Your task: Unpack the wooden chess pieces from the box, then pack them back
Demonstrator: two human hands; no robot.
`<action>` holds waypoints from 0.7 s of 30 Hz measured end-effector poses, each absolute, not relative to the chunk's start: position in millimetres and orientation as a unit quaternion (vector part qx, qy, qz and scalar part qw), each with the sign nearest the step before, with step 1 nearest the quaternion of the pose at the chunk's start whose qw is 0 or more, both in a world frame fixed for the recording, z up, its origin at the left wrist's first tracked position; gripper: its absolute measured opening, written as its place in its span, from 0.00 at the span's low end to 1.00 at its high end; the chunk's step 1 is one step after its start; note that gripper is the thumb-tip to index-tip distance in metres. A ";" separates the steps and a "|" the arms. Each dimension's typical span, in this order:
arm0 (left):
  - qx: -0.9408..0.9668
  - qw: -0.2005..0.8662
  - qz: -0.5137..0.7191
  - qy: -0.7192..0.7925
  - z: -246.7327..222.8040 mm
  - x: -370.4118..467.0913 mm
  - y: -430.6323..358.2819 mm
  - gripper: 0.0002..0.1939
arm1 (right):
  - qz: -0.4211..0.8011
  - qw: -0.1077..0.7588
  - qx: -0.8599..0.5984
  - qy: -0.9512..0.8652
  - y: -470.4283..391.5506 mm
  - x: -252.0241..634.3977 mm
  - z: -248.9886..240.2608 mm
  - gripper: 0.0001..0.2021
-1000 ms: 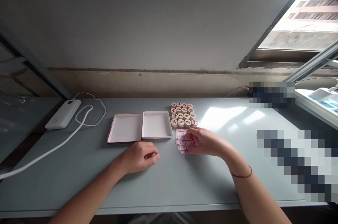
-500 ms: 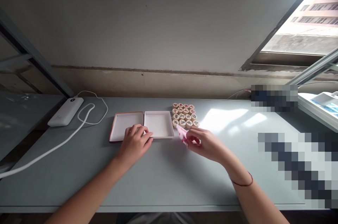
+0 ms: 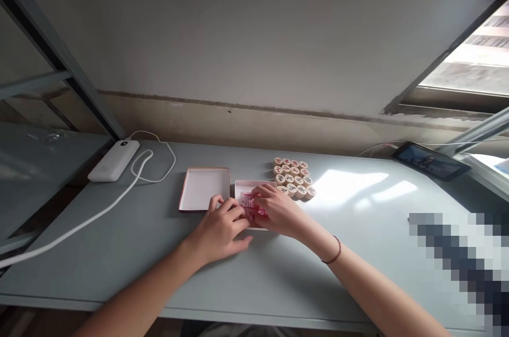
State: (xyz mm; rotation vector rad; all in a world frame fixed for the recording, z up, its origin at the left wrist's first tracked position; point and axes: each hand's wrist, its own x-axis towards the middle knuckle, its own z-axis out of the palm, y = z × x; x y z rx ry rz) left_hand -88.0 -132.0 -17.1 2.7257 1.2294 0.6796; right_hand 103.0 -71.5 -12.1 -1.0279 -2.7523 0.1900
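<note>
A white open box (image 3: 255, 184) sits in front of me, partly covered by both hands. Inside it lies a thin, see-through sheet with pink-red print (image 3: 246, 201), perhaps folded plastic. My right hand (image 3: 274, 207) reaches into the box, its bent fingers pressed together on this sheet. At the box's left side is my left hand (image 3: 225, 225), fingers spread and thumb stretched out, fingertips by the rim; whether they touch it is unclear. Left of the box lies the lid (image 3: 205, 188), white inside with a reddish edge. Several stacked xiangqi pieces (image 3: 294, 177) stand right behind the box in rows.
On the grey desk (image 3: 119, 252), a white power bank (image 3: 113, 161) with a white cable (image 3: 91, 224) occupies the left. A phone (image 3: 431, 161) leans at the back right. The wall (image 3: 254, 130) bounds the far edge. Something pixelated (image 3: 465, 263) is at the right.
My right hand has moved left, bringing the pink-printed sheet into the box. The box has shifted nearer to me and away from the lid. My view has turned slightly.
</note>
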 end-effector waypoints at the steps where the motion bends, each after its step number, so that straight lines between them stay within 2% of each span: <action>1: 0.878 0.048 0.237 0.413 -15.0 -88.8 -130.4 0.08 | 0.072 0.106 -0.348 -0.929 -71.0 103.4 -13.1 0.07; 4: 0.834 0.068 0.267 0.478 -8.9 -93.1 -117.9 0.11 | 0.092 0.118 -0.343 -0.927 -69.3 108.8 -10.4 0.17; 7: 0.807 0.059 0.231 0.540 -7.5 -97.7 -96.6 0.14 | 0.120 0.089 -0.328 -0.933 -65.8 114.3 -6.7 0.20; 12: 0.809 0.015 0.167 0.564 -13.7 -96.3 -71.7 0.14 | 0.128 0.081 -0.307 -0.940 -62.3 119.3 -9.1 0.19; 16: 0.803 0.024 0.162 0.573 -18.6 -93.4 -70.2 0.13 | 0.142 0.089 -0.295 -0.941 -64.1 122.3 -9.6 0.19; 19: 0.800 0.034 0.177 0.572 -19.9 -94.0 -71.3 0.13 | 0.124 0.123 -0.316 -0.932 -56.0 125.8 -3.5 0.15; 21: 0.799 0.037 0.187 0.570 -19.9 -94.8 -71.5 0.13 | 0.083 0.159 -0.384 -0.906 -41.7 128.4 2.6 0.13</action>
